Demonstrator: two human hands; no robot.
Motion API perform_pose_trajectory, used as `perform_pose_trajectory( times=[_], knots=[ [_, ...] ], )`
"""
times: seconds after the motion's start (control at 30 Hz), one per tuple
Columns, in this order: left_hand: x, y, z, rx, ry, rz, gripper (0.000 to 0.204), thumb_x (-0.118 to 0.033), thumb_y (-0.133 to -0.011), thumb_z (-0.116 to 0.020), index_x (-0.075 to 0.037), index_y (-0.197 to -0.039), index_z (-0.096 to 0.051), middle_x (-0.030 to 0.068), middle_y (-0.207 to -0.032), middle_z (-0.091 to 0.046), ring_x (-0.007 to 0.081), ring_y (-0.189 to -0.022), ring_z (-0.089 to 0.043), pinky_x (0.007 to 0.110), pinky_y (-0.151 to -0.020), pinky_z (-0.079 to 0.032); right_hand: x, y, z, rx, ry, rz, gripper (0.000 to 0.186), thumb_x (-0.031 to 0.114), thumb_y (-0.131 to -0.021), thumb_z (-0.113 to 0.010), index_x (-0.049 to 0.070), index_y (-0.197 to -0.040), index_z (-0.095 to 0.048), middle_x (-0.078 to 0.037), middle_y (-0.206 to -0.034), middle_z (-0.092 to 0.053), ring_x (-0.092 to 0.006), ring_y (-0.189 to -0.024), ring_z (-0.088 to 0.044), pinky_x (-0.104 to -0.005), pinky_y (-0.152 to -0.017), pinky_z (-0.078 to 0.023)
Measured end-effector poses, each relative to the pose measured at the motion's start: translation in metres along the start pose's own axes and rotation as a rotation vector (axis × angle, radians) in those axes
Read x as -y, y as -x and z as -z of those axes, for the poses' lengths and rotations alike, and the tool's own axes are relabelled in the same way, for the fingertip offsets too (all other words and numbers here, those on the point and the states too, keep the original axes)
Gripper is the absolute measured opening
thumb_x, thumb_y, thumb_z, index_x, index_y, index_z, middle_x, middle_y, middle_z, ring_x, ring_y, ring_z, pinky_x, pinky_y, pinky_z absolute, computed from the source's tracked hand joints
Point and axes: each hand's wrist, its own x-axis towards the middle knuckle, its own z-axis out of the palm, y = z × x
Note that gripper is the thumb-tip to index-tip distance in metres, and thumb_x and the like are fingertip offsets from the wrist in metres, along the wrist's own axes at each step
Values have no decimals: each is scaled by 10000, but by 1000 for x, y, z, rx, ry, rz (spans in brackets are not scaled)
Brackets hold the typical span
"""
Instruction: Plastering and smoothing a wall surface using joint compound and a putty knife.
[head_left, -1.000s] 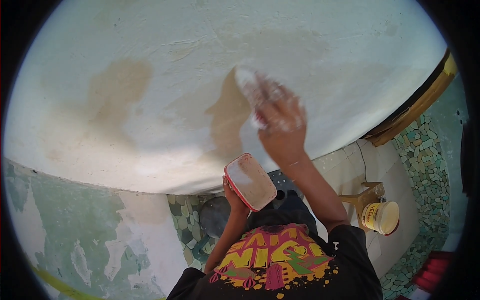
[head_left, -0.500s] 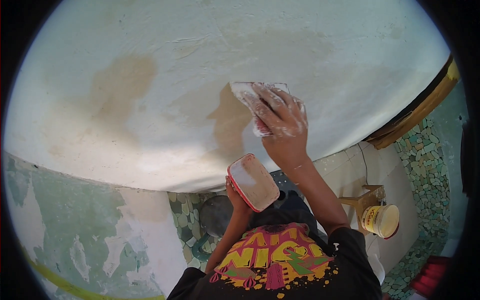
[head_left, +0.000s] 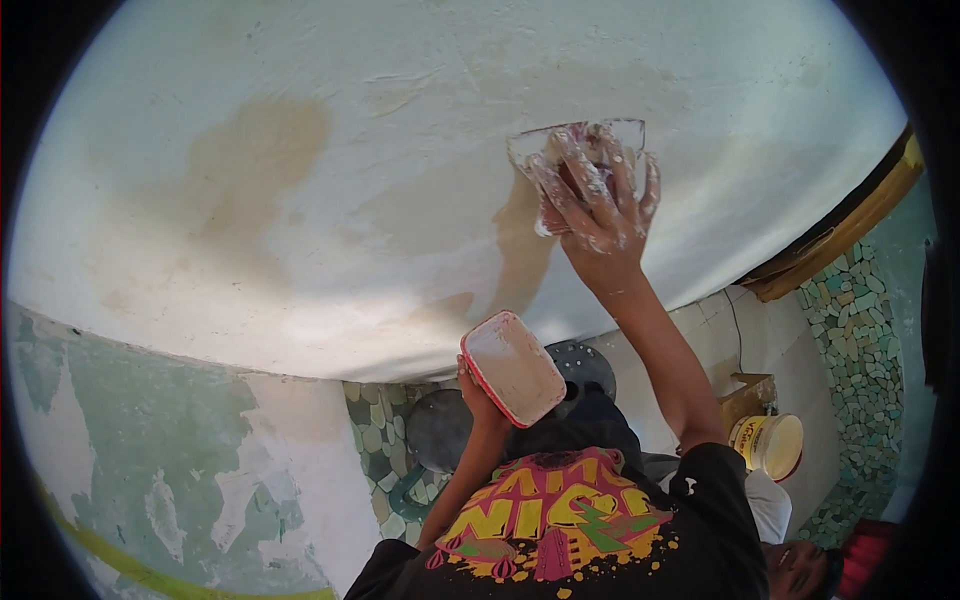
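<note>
The right grip (head_left: 604, 212) has its paste-smeared fingers fanned over a flat spreader (head_left: 528, 150), pinning it against the pale wall (head_left: 400, 150); the blade juts beyond the fingertips, its far edge bare of them. Nearer the body, the left grip (head_left: 482, 404) is curled round the side of a red-rimmed tub (head_left: 497, 400), which leans just right of it, open face up, with pale paste (head_left: 520, 368) inside.

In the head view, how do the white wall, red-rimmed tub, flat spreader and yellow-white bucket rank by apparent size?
Largest to smallest:
1. White wall
2. Red-rimmed tub and flat spreader: unranked, since the right hand covers part of the spreader
3. Yellow-white bucket
</note>
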Motion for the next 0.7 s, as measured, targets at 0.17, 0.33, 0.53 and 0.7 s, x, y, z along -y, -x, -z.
perform_pose_trajectory(
  times=[0.17,0.33,0.53,0.7],
  knots=[
    [-6,-5,7,55,94,2,701,-607,-1040,-258,-110,-1509,-417,136,-1454,-540,346,-1285,-569,513,-1086,-459,12,-20,46,-1,-7,-45,396,229,-834,-753,294,-1224,-741,66,-1384,-644,-294,-1354,-523,-588,-1191,-189],
    [-5,-3,-1,8,-4,23,740,-643,-991,-313,-138,-1525,-402,127,-1469,-524,371,-1292,-557,548,-1078,-458,12,-26,23,-13,-29,-14,448,211,-796,-780,303,-1232,-735,63,-1380,-644,-255,-1349,-531,-587,-1175,-243],
    [-9,-12,5,16,46,-17,700,-606,-1040,-269,-109,-1509,-424,139,-1464,-532,348,-1292,-561,509,-1093,-452,30,-43,53,39,-115,-84,468,131,-787,-736,207,-1249,-728,-33,-1395,-634,-310,-1357,-514,-587,-1161,-284],
    [-6,-18,-2,39,25,12,730,-627,-1004,-303,-123,-1523,-401,122,-1470,-523,361,-1288,-560,535,-1074,-462,45,-23,35,136,-136,-91,414,118,-875,-699,182,-1284,-712,-36,-1411,-625,-326,-1323,-531,-534,-1141,-343]
  ],
)
